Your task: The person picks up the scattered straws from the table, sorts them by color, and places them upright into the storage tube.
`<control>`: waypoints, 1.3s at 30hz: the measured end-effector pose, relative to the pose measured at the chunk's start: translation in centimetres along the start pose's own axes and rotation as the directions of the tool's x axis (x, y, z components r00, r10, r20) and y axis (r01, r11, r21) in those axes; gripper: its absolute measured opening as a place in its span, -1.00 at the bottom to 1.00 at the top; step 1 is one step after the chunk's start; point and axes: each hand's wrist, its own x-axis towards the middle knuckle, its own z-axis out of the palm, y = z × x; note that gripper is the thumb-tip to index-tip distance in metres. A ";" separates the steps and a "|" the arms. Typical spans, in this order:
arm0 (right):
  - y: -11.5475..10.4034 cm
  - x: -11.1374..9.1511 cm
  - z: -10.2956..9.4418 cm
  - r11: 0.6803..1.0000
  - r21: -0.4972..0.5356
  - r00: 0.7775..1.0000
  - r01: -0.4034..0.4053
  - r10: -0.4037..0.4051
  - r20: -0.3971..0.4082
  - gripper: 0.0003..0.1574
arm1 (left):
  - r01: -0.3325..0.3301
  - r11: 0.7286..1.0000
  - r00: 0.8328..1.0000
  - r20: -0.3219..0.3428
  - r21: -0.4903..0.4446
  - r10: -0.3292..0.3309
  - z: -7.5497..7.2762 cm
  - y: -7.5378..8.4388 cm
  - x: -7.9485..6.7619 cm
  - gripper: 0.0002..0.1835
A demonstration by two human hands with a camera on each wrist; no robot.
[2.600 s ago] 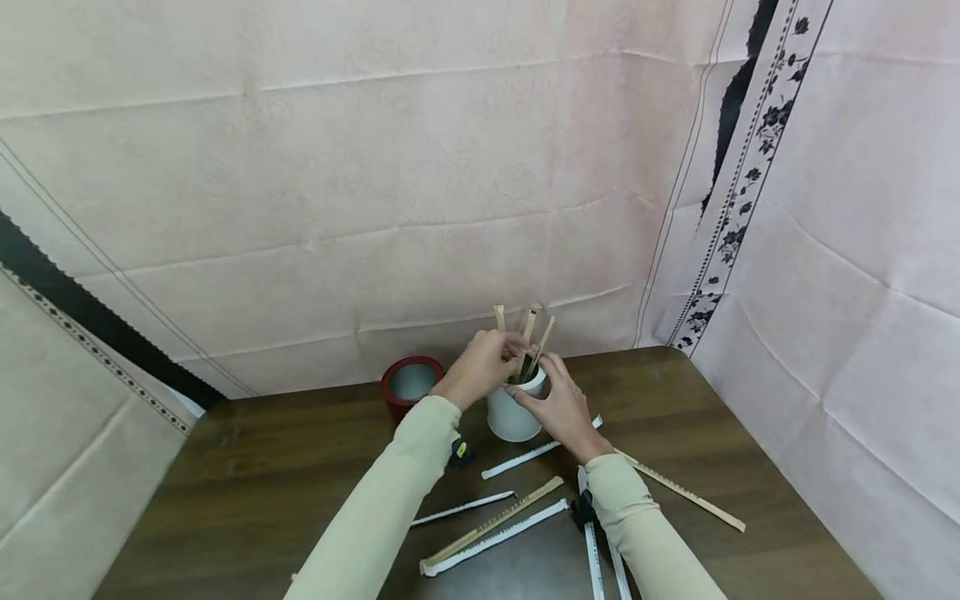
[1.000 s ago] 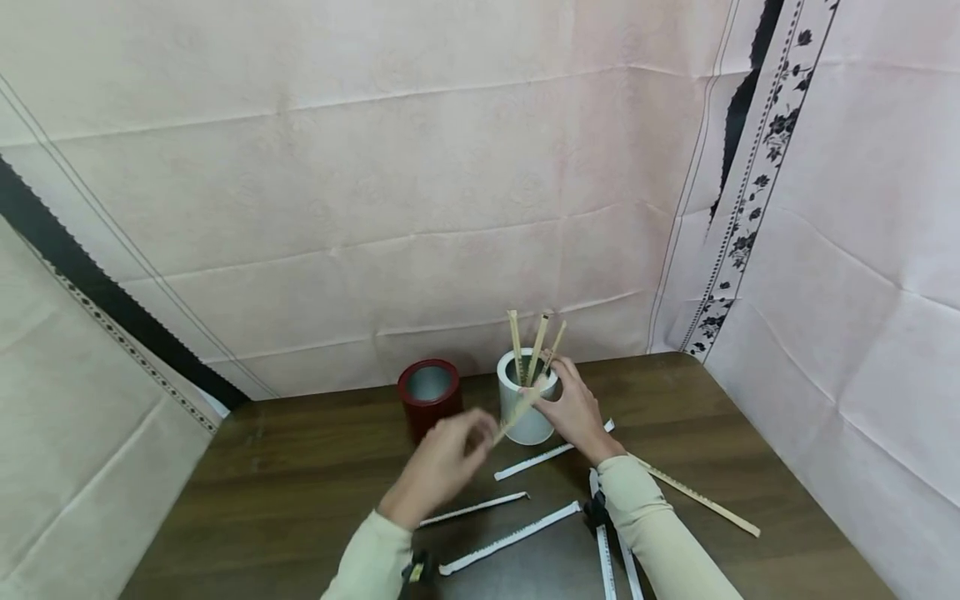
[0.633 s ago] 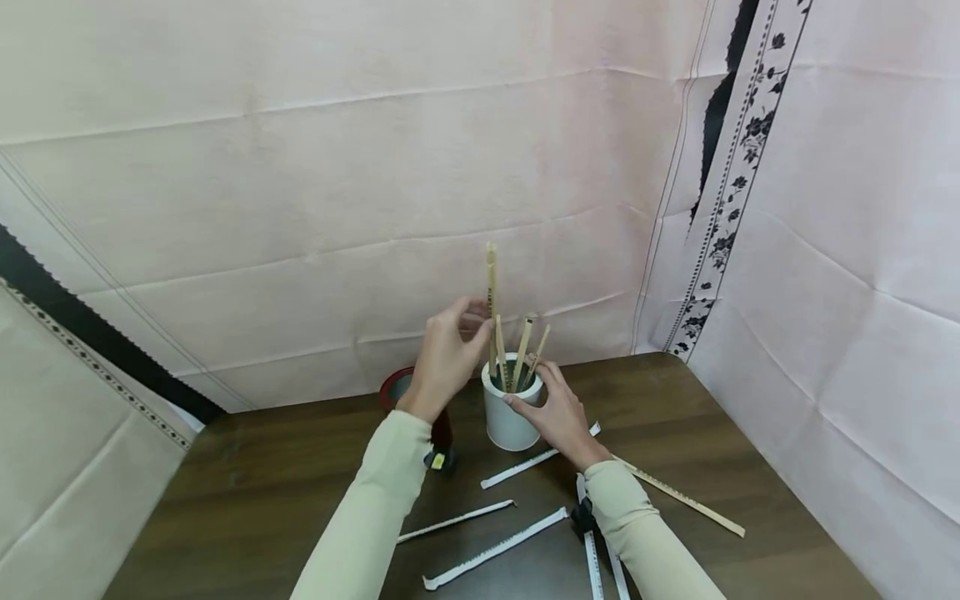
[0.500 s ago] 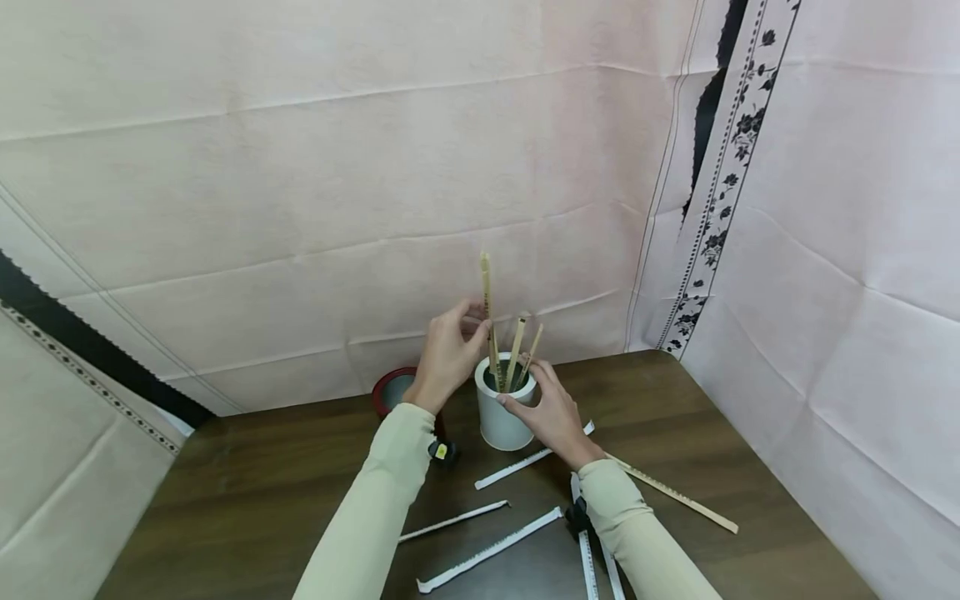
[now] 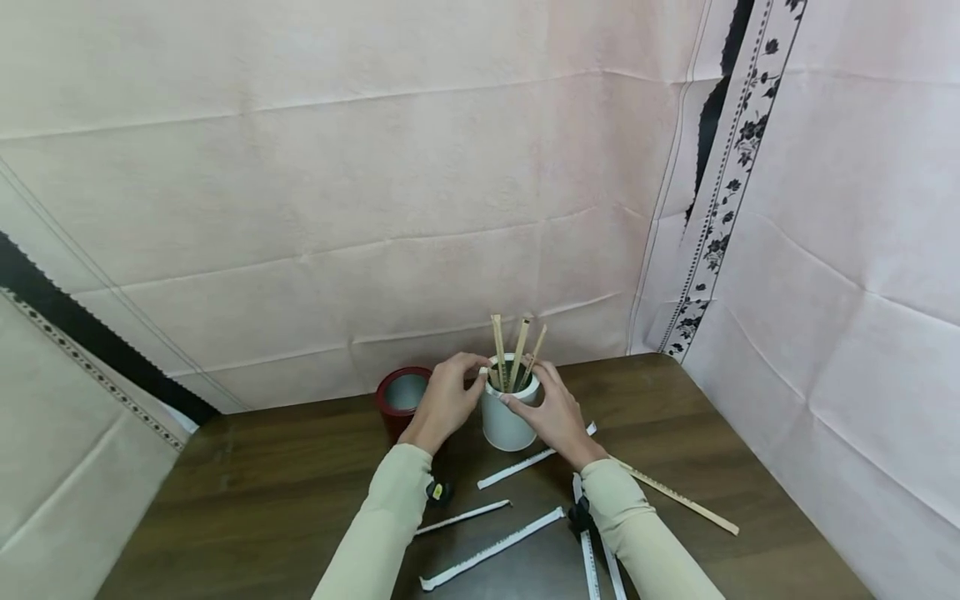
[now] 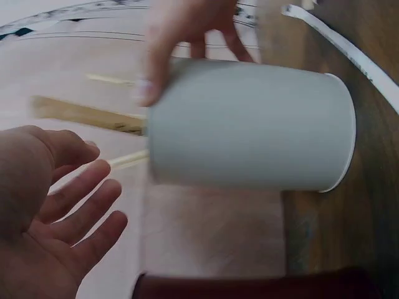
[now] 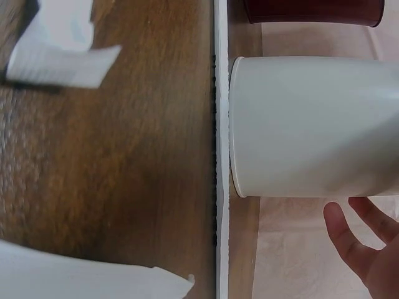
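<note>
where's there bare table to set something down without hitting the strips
Widest: the table left of the red container and left sleeve. Another bare patch lies far right, behind the tan strip and right of the right hand. It's crowded in the middle, with the left hand at the white container and white strips lying nearer.

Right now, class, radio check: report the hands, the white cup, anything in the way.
Left hand open near the rim. Right hand gripping white cup, upright, sticks leaning inside. Red cup close on left, possibly in the way.
</note>
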 end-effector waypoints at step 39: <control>2.0 -0.1 -10.8 0.988 0.061 0.831 0.143 -0.153 0.535 -0.41 | 0.121 0.978 0.992 0.058 -0.168 -0.113 5.9 -2.6 -0.8 0.10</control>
